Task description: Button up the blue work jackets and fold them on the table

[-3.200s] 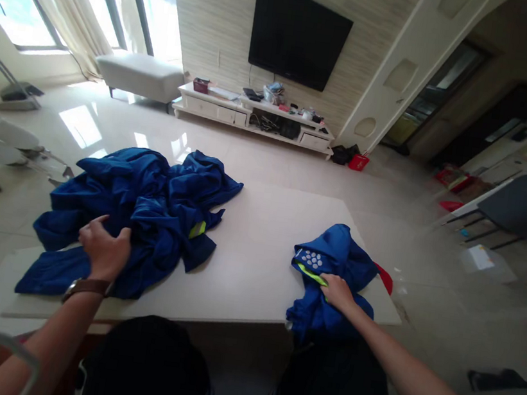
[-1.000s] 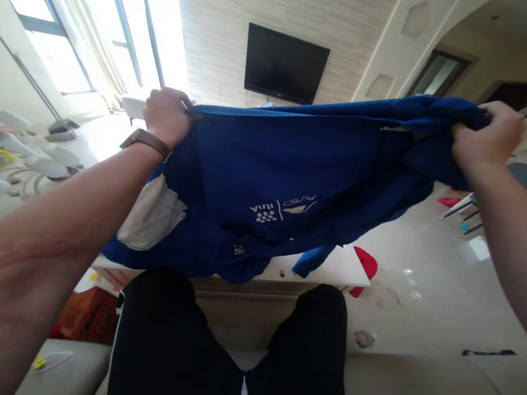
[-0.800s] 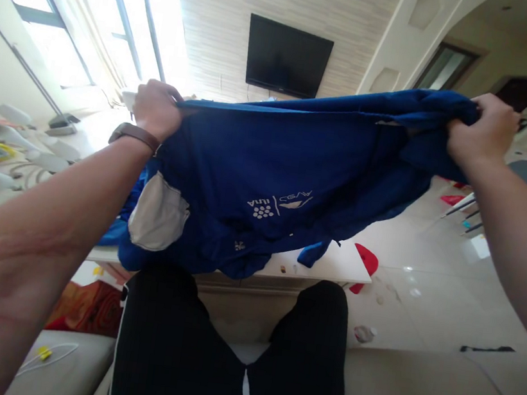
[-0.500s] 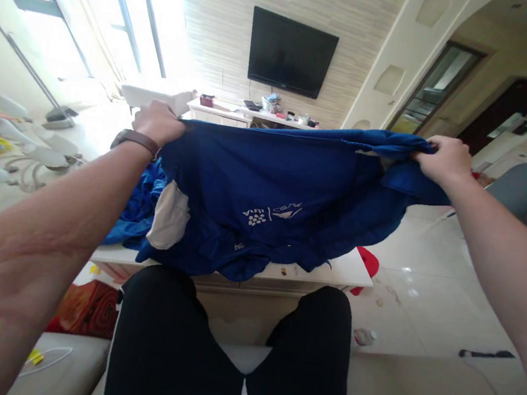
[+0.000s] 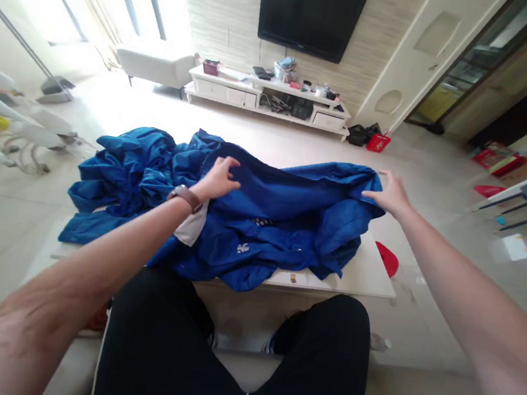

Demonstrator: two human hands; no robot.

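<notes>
A blue garment [image 5: 272, 202] with white printed marks and a white patch lies loosely spread and rumpled over a low white table [image 5: 374, 277]. My left hand [image 5: 220, 179], with a brown-strapped watch on the wrist, is over its upper left part, fingers curved and apart. At the garment's upper right corner is my right hand [image 5: 390, 193], thumb and fingers parted beside the cloth. A crumpled heap of blue cloth [image 5: 126, 166] sits on the left, against the garment. Part of the printing is hidden in folds.
My knees, in black trousers [image 5: 232, 362], are at the table's near side. A small item [image 5: 293, 278] lies near its front edge. A red object [image 5: 386, 259] shows beyond the right end. Across the floor stands a white TV cabinet [image 5: 228, 94] with a television [image 5: 312, 9] above.
The garment was held up and stretched between both hands; now it lies lower, on the table. Both hands have come down and their fingers have opened. The view has tilted downward.
</notes>
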